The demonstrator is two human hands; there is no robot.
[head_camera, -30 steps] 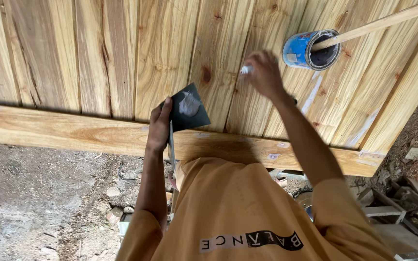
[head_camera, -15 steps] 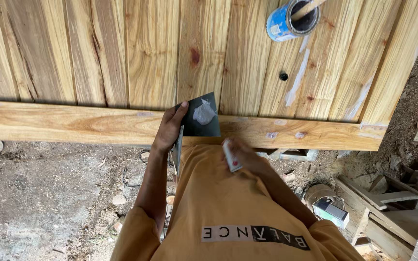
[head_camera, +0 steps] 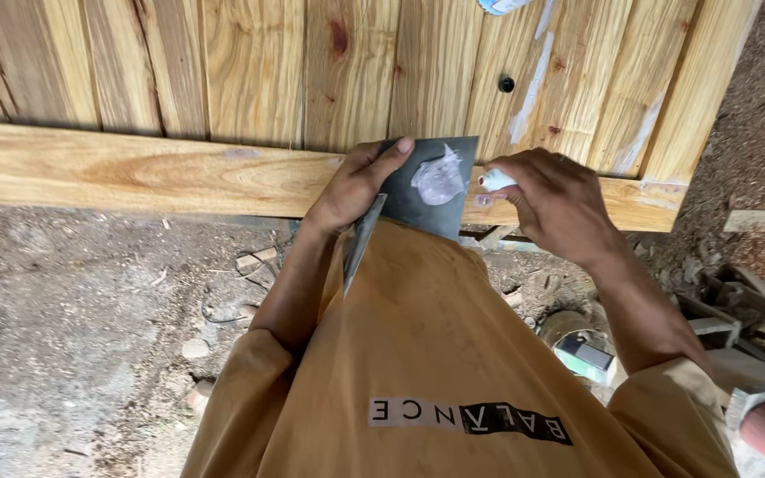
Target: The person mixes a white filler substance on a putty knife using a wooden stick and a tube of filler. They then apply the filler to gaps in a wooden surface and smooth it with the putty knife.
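- A person looks down over the front of their own mustard-yellow shirt (head_camera: 453,354) at a wooden panel of vertical planks (head_camera: 258,71) with a pale crossbeam (head_camera: 135,173) running along its lower edge.
- The left hand (head_camera: 351,190) is closed on a dark, flat metal plate (head_camera: 427,190), thumb lying over its top edge, holding it tilted just in front of the crossbeam.
- The same hand also pinches a narrow metal blade (head_camera: 358,243), likely a scraper, which points down toward the shirt.
- On the plate sits a small dab of pale grey filler paste (head_camera: 440,180), near its upper right corner.
- The right hand (head_camera: 555,199) is curled shut around a small white-tipped object (head_camera: 495,181), possibly a tube or stick; its tip is just beside the plate's right edge, close to the paste.
- Done so far, judging from the wood: white smears of filler (head_camera: 533,88) run down one seam between planks at the upper right, and a faint patch marks the beam's right end.
- Left, it seems: a small dark round hole (head_camera: 506,84) beside that seam is open, and several reddish knots (head_camera: 338,37) and seams across the other planks show no filler.
- The paste looks freshly gathered and not yet spread, so the work appears to be in an early part.
- At the top edge, part of a blue tin (head_camera: 502,5) is just visible.
- Below lie bare dirt ground (head_camera: 73,336), stones and scrap wood.
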